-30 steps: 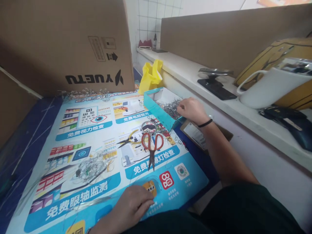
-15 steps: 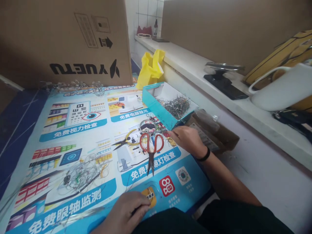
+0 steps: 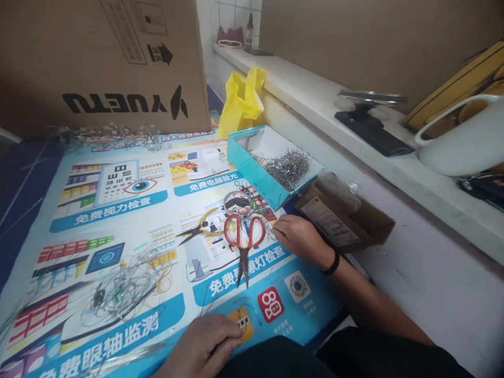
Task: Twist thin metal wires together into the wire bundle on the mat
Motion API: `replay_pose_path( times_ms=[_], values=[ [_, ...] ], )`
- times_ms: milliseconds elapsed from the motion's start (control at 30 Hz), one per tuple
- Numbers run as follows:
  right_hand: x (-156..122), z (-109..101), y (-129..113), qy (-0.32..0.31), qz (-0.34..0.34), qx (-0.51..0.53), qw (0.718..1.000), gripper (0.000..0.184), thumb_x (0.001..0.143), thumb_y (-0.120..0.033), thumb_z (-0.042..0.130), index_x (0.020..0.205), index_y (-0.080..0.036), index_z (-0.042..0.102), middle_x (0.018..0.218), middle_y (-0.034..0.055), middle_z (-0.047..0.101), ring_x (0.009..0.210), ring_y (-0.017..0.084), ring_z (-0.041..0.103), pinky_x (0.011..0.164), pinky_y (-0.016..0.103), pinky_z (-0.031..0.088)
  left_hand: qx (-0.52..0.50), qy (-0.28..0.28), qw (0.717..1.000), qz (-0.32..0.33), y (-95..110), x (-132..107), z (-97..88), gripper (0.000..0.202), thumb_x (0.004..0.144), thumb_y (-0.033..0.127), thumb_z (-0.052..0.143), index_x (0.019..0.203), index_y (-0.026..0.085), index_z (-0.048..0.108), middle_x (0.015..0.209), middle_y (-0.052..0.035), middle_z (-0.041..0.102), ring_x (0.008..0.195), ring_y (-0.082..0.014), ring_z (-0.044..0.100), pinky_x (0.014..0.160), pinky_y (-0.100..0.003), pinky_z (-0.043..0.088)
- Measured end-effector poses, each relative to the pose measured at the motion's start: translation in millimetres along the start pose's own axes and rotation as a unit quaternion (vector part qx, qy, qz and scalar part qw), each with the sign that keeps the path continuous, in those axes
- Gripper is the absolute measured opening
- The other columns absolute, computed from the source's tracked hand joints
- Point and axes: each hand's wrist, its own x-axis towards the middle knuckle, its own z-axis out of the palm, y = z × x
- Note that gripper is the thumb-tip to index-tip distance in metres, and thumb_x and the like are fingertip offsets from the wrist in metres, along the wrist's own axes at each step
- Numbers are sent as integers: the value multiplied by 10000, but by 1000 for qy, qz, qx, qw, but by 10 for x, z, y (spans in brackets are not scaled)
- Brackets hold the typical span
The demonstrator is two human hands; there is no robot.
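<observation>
My right hand [image 3: 300,237] rests on the printed poster mat [image 3: 118,210], fingers pinched together just right of the red-handled scissors [image 3: 243,241]; what it pinches is too small to make out. My left hand [image 3: 207,347] lies at the mat's near edge with fingers curled, pressing down on a thin wire. Behind the right hand stands a teal box [image 3: 260,173] holding a heap of small metal wire pieces [image 3: 286,166]. Yellow-handled pliers [image 3: 199,227] lie left of the scissors.
A tangle of wire [image 3: 118,286] lies on the mat's left half. A big cardboard box [image 3: 102,68] stands at the back. A yellow bag [image 3: 242,102], a brown parcel [image 3: 342,218] and a ledge with a white mug [image 3: 464,142] line the right side.
My right hand left the teal box and came down to the mat beside the scissors. The left hand stayed at the near edge. The view shifted a little lower.
</observation>
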Motion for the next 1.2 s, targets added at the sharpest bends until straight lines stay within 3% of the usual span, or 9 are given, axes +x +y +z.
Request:
replay_pose_path(
  times_ms=[300,467,733,933,1200],
  values=[
    [298,3,-98,-48,42,-65,996,224,895,-140,407,890,-144,632,863,107,665,748,177,622,556,246,326,0,-14,1000,-24,-33,-46,23,136,933,307,460,954,246,579,766,14,670,662,-118,626,594,-195,460],
    [434,51,-149,-56,64,-69,994,271,925,-196,357,949,-162,624,950,118,680,745,179,641,572,234,368,-1,-30,999,-34,-49,-61,23,126,929,289,465,935,245,583,778,11,676,672,-124,626,599,-197,462],
    [422,48,-104,-79,100,-67,990,301,930,-265,363,874,-160,639,898,121,702,775,204,661,638,244,431,-5,-39,998,-44,-59,-88,22,99,912,263,497,958,250,584,833,9,690,712,-127,638,622,-193,468],
    [510,82,-137,-82,125,-52,987,229,862,-174,422,802,-143,641,801,126,704,736,215,670,618,243,417,-10,-27,998,-51,-14,-63,-1,99,914,266,495,965,258,580,840,24,684,734,-124,641,653,-195,465],
    [495,3,-84,-14,152,30,988,135,769,-190,491,691,-165,598,695,60,670,644,159,606,537,216,317,-19,-27,998,-51,0,-44,-6,113,916,256,482,934,238,592,794,15,675,696,-120,621,614,-197,431]
  ],
)
